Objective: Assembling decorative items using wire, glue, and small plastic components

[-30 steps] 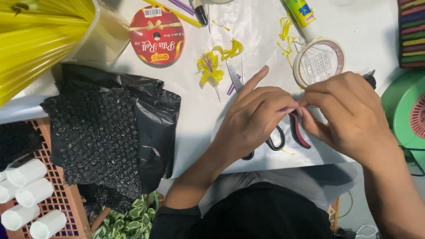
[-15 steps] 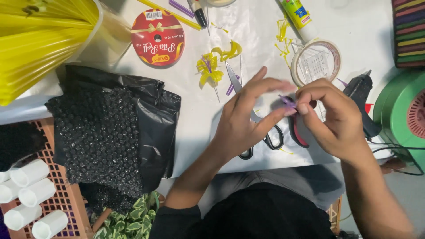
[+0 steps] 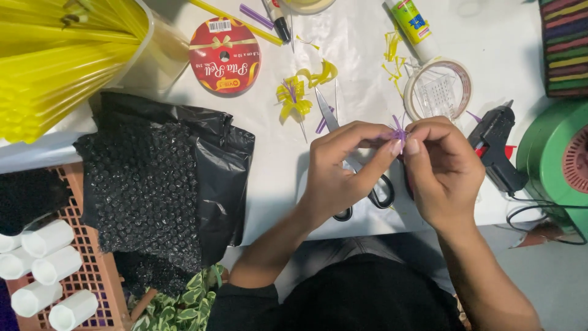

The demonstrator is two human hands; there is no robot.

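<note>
Both hands pinch a purple strip piece.
Left hand (image 3: 340,175) and right hand (image 3: 444,165) fingers press the tiny purple piece (image 3: 399,132); it could slip onto the scissors (image 3: 361,178).

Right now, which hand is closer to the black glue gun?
Right. The right hand is just beside the glue gun, to its left; the left hand is farther left, beyond the purple piece both hands pinch.

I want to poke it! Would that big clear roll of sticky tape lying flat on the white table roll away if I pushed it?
Probably not: the clear tape roll lies flat on its side on the white table, so it would likely slide. Stood on edge, the round ring might roll. It looks hollow, so probably fairly light.
</note>
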